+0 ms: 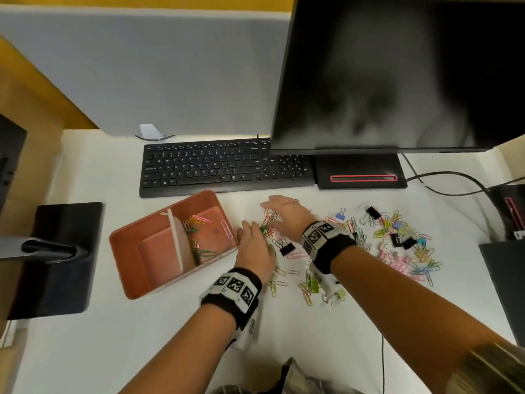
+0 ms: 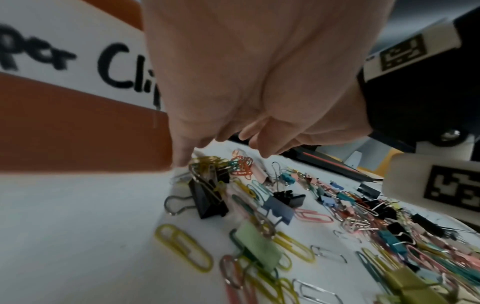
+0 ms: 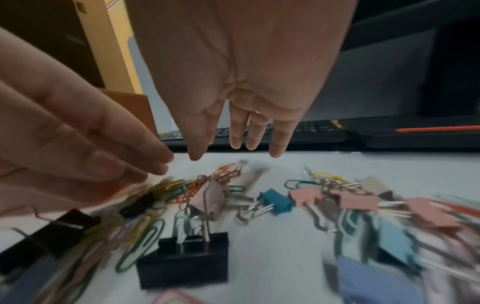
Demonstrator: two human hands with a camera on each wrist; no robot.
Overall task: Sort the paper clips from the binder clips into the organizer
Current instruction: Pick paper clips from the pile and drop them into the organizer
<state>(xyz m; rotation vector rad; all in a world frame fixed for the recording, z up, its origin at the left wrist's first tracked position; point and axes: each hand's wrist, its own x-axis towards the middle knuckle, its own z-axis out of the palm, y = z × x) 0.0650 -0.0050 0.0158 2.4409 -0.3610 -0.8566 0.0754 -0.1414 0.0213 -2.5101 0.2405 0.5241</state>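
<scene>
Paper clips (image 1: 308, 291) and binder clips (image 1: 287, 248) lie mixed on the white desk (image 1: 113, 336) right of the organizer (image 1: 133, 240). Your L hand (image 1: 254, 247) sits just beside the organizer's right wall, fingers bent down onto a small clip bunch (image 1: 267, 223); blur hides whether it's actually pinching any. Your R hand (image 1: 285, 216) hovers w/ fingers straight and spread, holding nothing. Organizer's right section has a few paper clips (image 1: 196, 223). Beyond: keyboard (image 1: 221, 166), monitor (image 1: 397, 72).
</scene>
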